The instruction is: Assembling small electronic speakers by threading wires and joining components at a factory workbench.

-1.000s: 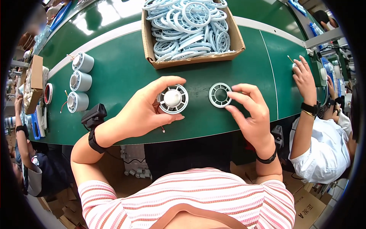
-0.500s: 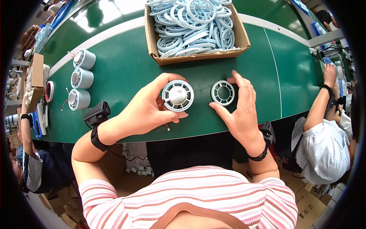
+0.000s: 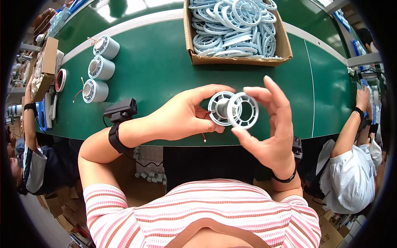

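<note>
My left hand (image 3: pixel 180 115) is closed around a light blue cylindrical motor housing (image 3: pixel 222 108), its spoked end and round hub turned to the right. Thin red wires with a small white connector (image 3: pixel 204 139) hang below that hand. Between the thumb and fingers of my right hand (image 3: pixel 276 132) is a light blue spoked ring (image 3: pixel 255 110), pinched at its edge. The ring stands tilted in front of the hub and overlaps part of the housing's face. Whether the two parts touch, I cannot tell.
A cardboard box (image 3: pixel 244 61) heaped with similar rings stands at the far side of the green table (image 3: pixel 153 62). Three cylindrical housings (image 3: pixel 103 68) with wires sit in a row at the left. A roll of tape (image 3: pixel 60 80) lies farther left. Other people work at both sides.
My right hand has brought the ring leftward to the housing's face. The housing in my left hand has turned to face right. The whole view has shifted, with table items appearing farther right.
</note>
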`<state>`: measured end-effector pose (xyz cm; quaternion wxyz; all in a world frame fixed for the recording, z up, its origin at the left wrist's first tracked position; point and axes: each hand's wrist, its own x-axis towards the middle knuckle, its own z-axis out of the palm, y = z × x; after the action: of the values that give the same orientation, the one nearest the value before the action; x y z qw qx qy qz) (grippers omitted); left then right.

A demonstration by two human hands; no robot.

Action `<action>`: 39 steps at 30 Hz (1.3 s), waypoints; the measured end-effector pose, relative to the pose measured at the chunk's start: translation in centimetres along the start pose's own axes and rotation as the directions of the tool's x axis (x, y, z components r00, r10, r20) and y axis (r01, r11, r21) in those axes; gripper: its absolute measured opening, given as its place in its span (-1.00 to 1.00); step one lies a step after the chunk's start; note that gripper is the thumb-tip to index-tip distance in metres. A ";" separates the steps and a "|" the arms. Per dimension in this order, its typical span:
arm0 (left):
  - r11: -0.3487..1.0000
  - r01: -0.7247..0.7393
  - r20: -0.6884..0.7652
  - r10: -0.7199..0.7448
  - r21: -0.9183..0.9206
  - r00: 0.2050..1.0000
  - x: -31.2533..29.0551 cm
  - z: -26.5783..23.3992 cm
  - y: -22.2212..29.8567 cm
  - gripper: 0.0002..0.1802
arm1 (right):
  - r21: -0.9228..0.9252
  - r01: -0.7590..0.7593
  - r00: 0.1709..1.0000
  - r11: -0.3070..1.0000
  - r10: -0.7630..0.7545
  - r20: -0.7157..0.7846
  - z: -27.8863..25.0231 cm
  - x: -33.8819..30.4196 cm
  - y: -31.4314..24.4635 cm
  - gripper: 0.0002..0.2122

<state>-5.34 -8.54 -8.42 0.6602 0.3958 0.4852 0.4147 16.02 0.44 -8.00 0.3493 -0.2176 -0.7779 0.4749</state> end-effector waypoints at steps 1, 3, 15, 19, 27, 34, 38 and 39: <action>1.000 -0.019 0.001 0.019 0.000 1.000 0.0 0.0 0.0 -0.29 | -0.063 0.059 0.997 0.996 -0.055 0.054 0.4 0.4 -0.3 -0.16; 1.000 -0.007 0.014 0.007 -0.015 1.000 0.0 -0.1 0.2 -0.27 | -0.179 0.185 0.973 0.966 -0.155 0.169 1.1 1.0 -0.7 -0.15; 1.000 0.006 0.138 -0.009 0.023 0.990 0.4 -0.8 0.2 -0.23 | -0.044 -0.020 0.943 0.999 0.033 0.332 0.0 1.7 -0.7 -0.26; 1.000 0.017 0.181 -0.018 0.008 0.983 0.4 -1.1 0.3 -0.23 | -0.224 0.161 0.919 0.961 -0.063 0.390 -0.9 2.1 -0.7 -0.31; 0.919 0.315 0.261 -0.252 -0.238 0.932 0.5 -2.2 1.7 -0.24 | -0.260 0.159 0.917 0.952 -0.046 0.395 -0.8 2.1 -0.8 -0.33; 0.927 0.291 0.190 -0.249 -0.238 0.950 0.3 -1.9 1.2 -0.26 | -0.243 0.178 0.915 0.953 -0.069 0.398 -0.4 2.1 -0.7 -0.34; 0.941 0.198 0.178 -0.153 -0.273 0.972 -0.7 -1.3 1.2 -0.33 | -0.392 0.326 0.903 0.860 -0.160 0.399 0.4 1.6 -0.8 -0.38; 0.998 0.029 0.041 -0.027 -0.048 0.999 -1.6 -1.2 1.2 -0.39 | -0.465 0.377 0.897 0.801 -0.190 0.399 0.5 1.5 -0.7 -0.39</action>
<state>-6.94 -9.46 -7.08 0.6852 0.3810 0.4672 0.4088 14.65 0.87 -7.00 0.2066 -0.1015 -0.9497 0.2122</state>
